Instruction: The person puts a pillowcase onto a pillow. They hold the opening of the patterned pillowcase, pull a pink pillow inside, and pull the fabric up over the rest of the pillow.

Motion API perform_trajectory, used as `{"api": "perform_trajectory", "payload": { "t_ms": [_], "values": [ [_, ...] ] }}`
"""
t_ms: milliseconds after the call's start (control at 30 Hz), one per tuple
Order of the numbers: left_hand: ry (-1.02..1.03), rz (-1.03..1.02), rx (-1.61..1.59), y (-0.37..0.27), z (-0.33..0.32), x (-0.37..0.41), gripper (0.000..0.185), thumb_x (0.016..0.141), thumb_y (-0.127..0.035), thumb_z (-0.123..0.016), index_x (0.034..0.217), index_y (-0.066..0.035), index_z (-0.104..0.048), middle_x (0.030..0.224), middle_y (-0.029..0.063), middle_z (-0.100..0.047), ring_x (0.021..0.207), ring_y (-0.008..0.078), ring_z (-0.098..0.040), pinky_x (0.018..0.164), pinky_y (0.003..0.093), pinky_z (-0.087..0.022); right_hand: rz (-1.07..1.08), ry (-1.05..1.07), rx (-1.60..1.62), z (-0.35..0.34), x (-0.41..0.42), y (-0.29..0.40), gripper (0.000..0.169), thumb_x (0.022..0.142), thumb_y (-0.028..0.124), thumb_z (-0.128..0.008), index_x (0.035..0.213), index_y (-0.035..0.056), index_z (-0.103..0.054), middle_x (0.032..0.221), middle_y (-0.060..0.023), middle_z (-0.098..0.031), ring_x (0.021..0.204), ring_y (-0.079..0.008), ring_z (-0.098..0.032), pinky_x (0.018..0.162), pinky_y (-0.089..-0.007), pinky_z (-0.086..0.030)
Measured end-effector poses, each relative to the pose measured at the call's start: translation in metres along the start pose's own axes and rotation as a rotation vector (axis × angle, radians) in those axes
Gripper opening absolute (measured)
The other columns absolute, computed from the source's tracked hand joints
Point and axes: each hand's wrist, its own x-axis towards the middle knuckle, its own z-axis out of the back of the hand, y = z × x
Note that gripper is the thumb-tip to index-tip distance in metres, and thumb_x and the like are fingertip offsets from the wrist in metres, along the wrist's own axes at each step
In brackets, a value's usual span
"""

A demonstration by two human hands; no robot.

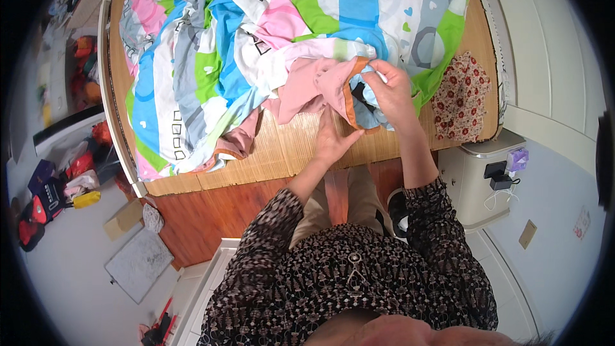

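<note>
A pink cloth garment with an orange band and a light blue inside lies bunched over the edge of the bed. My right hand pinches the light blue fabric at its opening. Beneath the orange band, my left hand has its fingers under the pink cloth and its thumb against the rim. Around the garment spreads a crumpled bed cover in blue, green, pink, grey and white. Another pink part with orange trim shows to the left, partly under pale cloth.
The bed has a woven bamboo mat. A floral cloth lies at its right end. Beside it stands a cream bedside cabinet with a phone, a charger and a tissue pack on top. Bags and a cardboard box are at the left.
</note>
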Motion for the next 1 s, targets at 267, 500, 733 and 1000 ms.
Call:
{"api": "perform_trajectory", "payload": {
  "t_ms": [267,500,733,1000],
  "values": [
    [0.09,0.65,-0.778,0.052,0.015,0.029,0.045,0.094,-0.025,-0.05,0.134,-0.004,-0.041,0.125,0.0056,-0.053,0.111,0.0165,-0.051,0.092,0.031,-0.042,0.079,-0.028,-0.032,0.017,0.0,-0.017,0.018,0.085,0.008,-0.059,0.1,-0.0013,-0.064,0.087,0.0001,-0.061,0.078,-0.0061,-0.051,0.068,-0.024,-0.044],
    [0.268,0.396,-0.291,-0.003,0.165,0.077,0.029,0.091,-0.028,-0.059,0.11,-0.006,-0.057,0.094,0.0079,-0.067,0.08,0.022,-0.063,0.064,0.0346,-0.051,0.148,0.156,-0.165,0.035,-0.019,-0.015,0.055,0.082,-0.005,-0.052,0.135,0.0098,-0.047,0.117,-0.0088,-0.06,0.104,-0.0139,-0.055,0.089,-0.0268,-0.043],
    [1.005,-0.244,0.469,-0.109,0.116,0.075,0.021,0.08,-0.018,-0.06,0.096,-0.005,-0.062,0.091,0.0186,-0.066,0.088,0.034,-0.063,0.078,0.0433,-0.05,0.5,0.309,-0.27,-0.023,-0.061,0.025,0.058,0.08,-0.011,-0.041,0.133,0.0121,-0.049,0.133,-0.0108,-0.053,0.116,-0.0242,-0.056,0.098,-0.0296,-0.044],
    [0.63,-0.313,0.288,-0.084,0.135,0.104,0.027,0.08,-0.02,-0.061,0.103,-0.006,-0.062,0.098,0.0165,-0.066,0.093,0.0311,-0.062,0.083,0.0423,-0.049,0.874,0.372,-0.524,-0.049,-0.115,0.049,0.045,0.08,0.003,-0.055,0.125,0.0087,-0.053,0.131,-0.0079,-0.051,0.086,-0.025,-0.064,0.067,-0.0353,-0.053]
  ]
}}
